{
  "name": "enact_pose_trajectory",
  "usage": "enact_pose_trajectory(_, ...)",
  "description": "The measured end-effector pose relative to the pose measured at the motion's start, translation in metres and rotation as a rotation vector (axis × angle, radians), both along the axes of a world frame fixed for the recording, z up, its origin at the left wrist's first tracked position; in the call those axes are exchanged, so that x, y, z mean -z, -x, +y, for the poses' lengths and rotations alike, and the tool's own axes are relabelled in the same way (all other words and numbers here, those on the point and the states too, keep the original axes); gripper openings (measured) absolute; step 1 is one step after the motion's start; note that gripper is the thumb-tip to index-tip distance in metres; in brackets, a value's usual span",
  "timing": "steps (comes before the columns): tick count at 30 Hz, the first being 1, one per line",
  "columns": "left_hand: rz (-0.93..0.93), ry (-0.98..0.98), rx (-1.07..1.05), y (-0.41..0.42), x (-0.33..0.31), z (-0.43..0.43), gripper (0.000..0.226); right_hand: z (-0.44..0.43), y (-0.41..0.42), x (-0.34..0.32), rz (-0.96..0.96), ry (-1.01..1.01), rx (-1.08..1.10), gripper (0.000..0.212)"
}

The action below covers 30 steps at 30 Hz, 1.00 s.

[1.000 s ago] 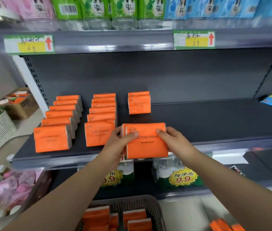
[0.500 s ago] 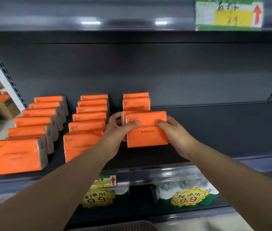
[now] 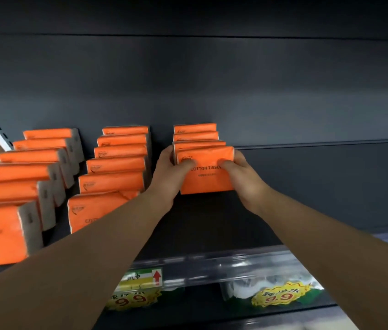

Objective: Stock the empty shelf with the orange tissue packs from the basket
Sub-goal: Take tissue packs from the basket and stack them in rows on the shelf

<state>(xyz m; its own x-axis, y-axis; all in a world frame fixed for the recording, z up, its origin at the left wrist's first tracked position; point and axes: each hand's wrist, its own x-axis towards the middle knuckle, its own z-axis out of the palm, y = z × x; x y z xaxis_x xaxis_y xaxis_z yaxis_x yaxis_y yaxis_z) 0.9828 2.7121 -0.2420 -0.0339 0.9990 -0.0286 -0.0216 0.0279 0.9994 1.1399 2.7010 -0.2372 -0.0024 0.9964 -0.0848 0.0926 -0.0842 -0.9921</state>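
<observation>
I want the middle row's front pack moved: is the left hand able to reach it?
Likely yes once freed: the left hand grips the pack being shelved, but the middle row's front pack sits close by that forearm, unobstructed.

Orange tissue packs with black lettering, dark grey shelf, yellow-green price tag.

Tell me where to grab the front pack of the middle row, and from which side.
Take the front pack of the middle row by its two narrow ends, coming from the front. It stands upright, broad orange face outward, with another pack close behind, so its back is probably hard to reach, while bare shelf shows at both ends.
</observation>
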Motion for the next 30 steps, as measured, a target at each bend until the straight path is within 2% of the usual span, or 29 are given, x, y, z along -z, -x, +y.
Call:
enact_pose_trajectory(6, 0.042, 0.012, -0.014, -0.003, 0.008, 0.007, 0.057, 0.006, 0.003, 0.008, -0.038, -0.01, -0.004, 0.033)
enact_pose_trajectory(12, 0.087, 0.016, -0.008, -0.005, 0.011, 0.007, 0.056, 0.008, 0.008, 0.016, -0.039, 0.012, -0.02, 0.041)
enact_pose_trajectory(21, 0.22, -0.008, 0.013, -0.011, 0.012, 0.007, 0.075, 0.009, 0.01, 0.02, -0.058, 0.04, -0.019, 0.044)
enact_pose_trajectory(30, 0.31, 0.035, 0.011, -0.008, 0.014, 0.004, 0.069, 0.008, 0.008, 0.018, -0.132, 0.062, 0.022, 0.042)
